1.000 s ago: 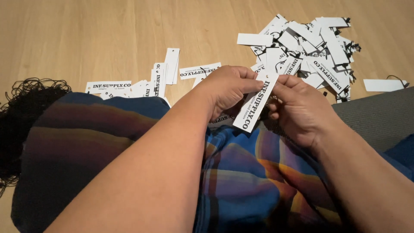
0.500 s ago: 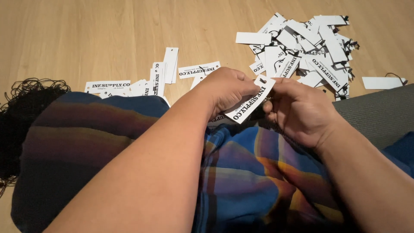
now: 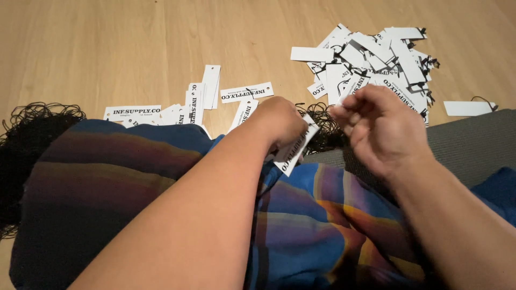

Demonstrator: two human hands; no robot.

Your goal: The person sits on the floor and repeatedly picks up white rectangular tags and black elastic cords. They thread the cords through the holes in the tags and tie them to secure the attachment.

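My left hand (image 3: 279, 124) is closed on a white paper tag (image 3: 296, 153) with black print, which hangs tilted over my lap. My right hand (image 3: 376, 129) hovers just right of it, fingers curled and fingertips pinched together. It is blurred, and I cannot tell if a thread is between them. A tangle of black string loops (image 3: 322, 129) lies on the floor between and behind the two hands. Beyond the right hand is a pile of white tags (image 3: 376, 53) with black strings attached.
A row of loose white tags (image 3: 201, 99) lies on the wooden floor (image 3: 107, 48) beyond my left arm. Another mass of black strings (image 3: 32, 123) sits at the far left. A striped blue and orange cloth (image 3: 301, 225) covers my lap. A grey mat (image 3: 473, 139) lies at right, with a single tag (image 3: 465, 108) above it.
My right hand has let go of the tag and lifted up and to the right. The tag has swung down and now hangs from my left hand alone.
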